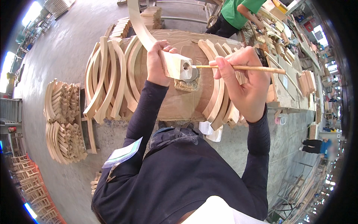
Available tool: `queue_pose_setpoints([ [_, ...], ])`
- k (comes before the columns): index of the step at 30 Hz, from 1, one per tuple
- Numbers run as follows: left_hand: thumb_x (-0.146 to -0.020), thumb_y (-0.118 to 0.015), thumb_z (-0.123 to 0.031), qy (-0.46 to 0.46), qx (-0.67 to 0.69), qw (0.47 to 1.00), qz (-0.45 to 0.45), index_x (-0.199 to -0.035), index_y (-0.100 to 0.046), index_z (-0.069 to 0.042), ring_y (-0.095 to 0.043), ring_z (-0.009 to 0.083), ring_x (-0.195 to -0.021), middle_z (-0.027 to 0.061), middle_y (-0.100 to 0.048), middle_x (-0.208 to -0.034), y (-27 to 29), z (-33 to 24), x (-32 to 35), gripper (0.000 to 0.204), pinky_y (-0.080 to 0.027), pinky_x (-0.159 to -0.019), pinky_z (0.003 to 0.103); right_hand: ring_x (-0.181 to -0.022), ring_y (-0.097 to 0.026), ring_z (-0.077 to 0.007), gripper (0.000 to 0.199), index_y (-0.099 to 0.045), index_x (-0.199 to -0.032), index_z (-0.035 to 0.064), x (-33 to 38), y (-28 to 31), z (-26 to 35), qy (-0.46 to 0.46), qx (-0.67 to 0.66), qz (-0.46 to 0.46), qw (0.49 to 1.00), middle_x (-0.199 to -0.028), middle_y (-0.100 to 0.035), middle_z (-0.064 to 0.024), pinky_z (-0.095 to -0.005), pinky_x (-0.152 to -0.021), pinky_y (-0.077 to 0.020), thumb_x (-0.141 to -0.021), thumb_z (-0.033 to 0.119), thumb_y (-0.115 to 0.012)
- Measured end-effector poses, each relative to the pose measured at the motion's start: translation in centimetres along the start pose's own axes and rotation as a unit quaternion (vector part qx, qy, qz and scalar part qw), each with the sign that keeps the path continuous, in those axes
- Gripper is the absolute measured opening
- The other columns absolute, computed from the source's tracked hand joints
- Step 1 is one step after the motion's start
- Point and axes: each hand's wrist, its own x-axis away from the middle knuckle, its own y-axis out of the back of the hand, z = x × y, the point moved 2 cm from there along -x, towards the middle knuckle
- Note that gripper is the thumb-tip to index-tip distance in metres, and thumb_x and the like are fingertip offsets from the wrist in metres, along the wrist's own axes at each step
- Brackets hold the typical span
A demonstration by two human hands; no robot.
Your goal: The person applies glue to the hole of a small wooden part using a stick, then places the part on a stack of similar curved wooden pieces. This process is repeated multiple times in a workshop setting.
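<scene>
Left hand point(158, 63) grips the curved wood piece point(149, 37) above the counter point(175, 108), right-hand point(244, 80) fingers pinch a thin brush point(238, 68) at its 2 end holes. Looks like gluing; needs a steady tip.

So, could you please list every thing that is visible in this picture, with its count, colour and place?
curved wooden piece: one, pale wood, held over the table, holes in its end
thin stick: one, light brown, tip at the piece's end
small round dish: one, grey, on the table under the stick's tip
table: one, covered in brown cardboard
curved wooden parts: many, pale, stacked on the table left and right
wooden parts on the floor: two piles, pale, far left
other person: one, green shirt, behind the table
left hand: grips the curved piece
right hand: holds the stick
</scene>
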Motion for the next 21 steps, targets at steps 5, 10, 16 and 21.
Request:
queue_pose_setpoints([
  [5,-0.086,-0.053,-0.008,-0.009,-0.006,1.0,0.013,-0.083,-0.045,-0.006,-0.047,0.014,-0.059,0.0017,-0.044,-0.065,-0.6,0.2,0.1,0.008,-0.047,-0.057,0.028,-0.07,-0.066,-0.0173,0.013,-0.047,-0.087,0.002,0.6,0.2,0.2,0.019,-0.034,0.018,0.999,-0.082,-0.064,-0.0159,-0.0272,-0.066,-0.0526,-0.089,-0.004,-0.058],
  [10,-0.086,-0.053,-0.008,-0.012,-0.009,1.0,0.009,-0.084,-0.045,-0.006,-0.048,0.0147,-0.059,0.0016,-0.044,-0.066,-1.2,0.5,0.5,0.008,-0.047,-0.057,0.028,-0.072,-0.067,-0.0195,0.012,-0.047,-0.089,0.0015,0.4,-0.5,-0.9,0.037,-0.092,-0.015,0.995,-0.081,-0.063,-0.0145,-0.0287,-0.068,-0.0537,-0.089,-0.004,-0.058],
  [16,-0.085,-0.053,-0.008,-0.031,-0.03,0.999,0.006,-0.085,-0.045,-0.006,-0.048,0.0147,-0.06,0.0015,-0.044,-0.065,-1.3,-0.1,0.2,0.008,-0.047,-0.058,0.028,-0.071,-0.066,-0.0187,0.012,-0.047,-0.088,0.0015,0.9,-0.1,-1.2,0.07,-0.005,-0.018,0.997,-0.083,-0.062,-0.0148,-0.0294,-0.068,-0.0541,-0.089,-0.002,-0.059],
  [21,-0.084,-0.054,-0.007,-0.038,-0.032,0.999,0.011,-0.084,-0.044,-0.007,-0.048,0.0137,-0.059,0.0016,-0.044,-0.065,-1.8,-0.2,0.5,0.01,-0.047,-0.056,0.027,-0.066,-0.063,-0.0156,0.014,-0.047,-0.088,0.0017,1.4,0.2,-0.6,0.011,0.006,-0.004,1.0,-0.083,-0.061,-0.0142,-0.0284,-0.066,-0.0542,-0.088,-0.004,-0.059],
])
